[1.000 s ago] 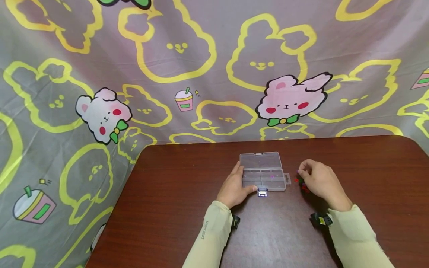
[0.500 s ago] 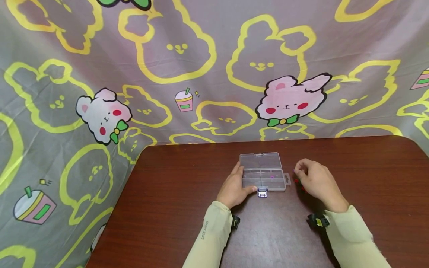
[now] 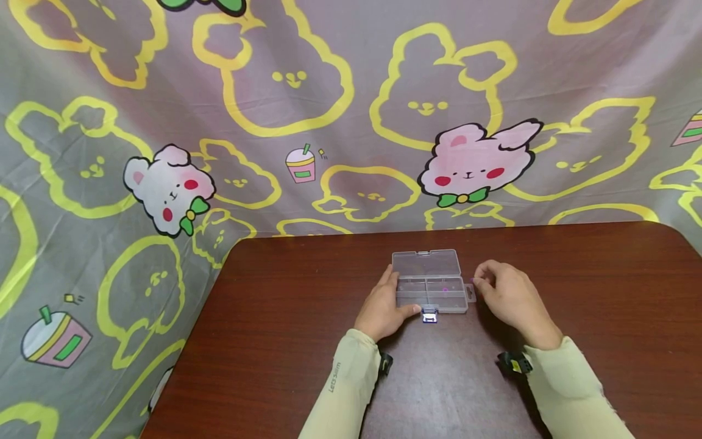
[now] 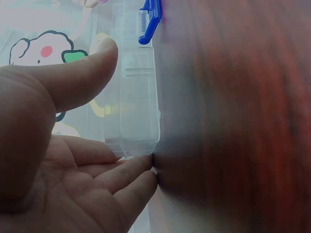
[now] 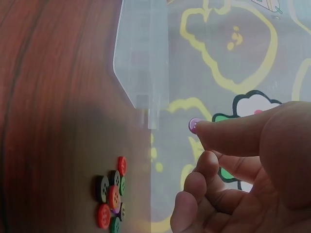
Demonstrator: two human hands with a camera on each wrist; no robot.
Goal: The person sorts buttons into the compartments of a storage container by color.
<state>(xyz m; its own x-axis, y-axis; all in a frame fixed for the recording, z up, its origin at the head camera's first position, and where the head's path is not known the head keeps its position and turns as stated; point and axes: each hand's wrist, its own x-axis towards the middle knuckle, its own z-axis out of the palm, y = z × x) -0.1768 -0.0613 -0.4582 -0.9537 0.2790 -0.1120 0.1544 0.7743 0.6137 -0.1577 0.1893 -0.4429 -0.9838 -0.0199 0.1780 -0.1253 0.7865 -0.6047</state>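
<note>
A clear plastic compartment box [image 3: 446,310] lies on the table with its lid [image 3: 426,263] laid back. One small pinkish-purple button [image 3: 445,290] shows in a right-hand compartment. My left hand [image 3: 380,308] rests against the box's left end, fingers mostly straight along the side, thumb by the front edge. Just right of the box, my right hand [image 3: 510,299] pinches a purple button [image 5: 194,125] between thumb and index finger, raised off the table. In the right wrist view, several red, green and dark buttons [image 5: 114,196] are heaped on the table; the right hand hides them in the head view.
The dark wood table [image 3: 285,341] meets a patterned cloth [image 3: 351,110] at its back edge. A blue latch [image 3: 430,316] projects from the box's front. On the box's right end a hanging tab [image 3: 470,293] sticks out towards the right hand.
My right hand has moved left from the button heap to beside the box's right end, carrying the purple button. The left hand and the box have stayed in place.
</note>
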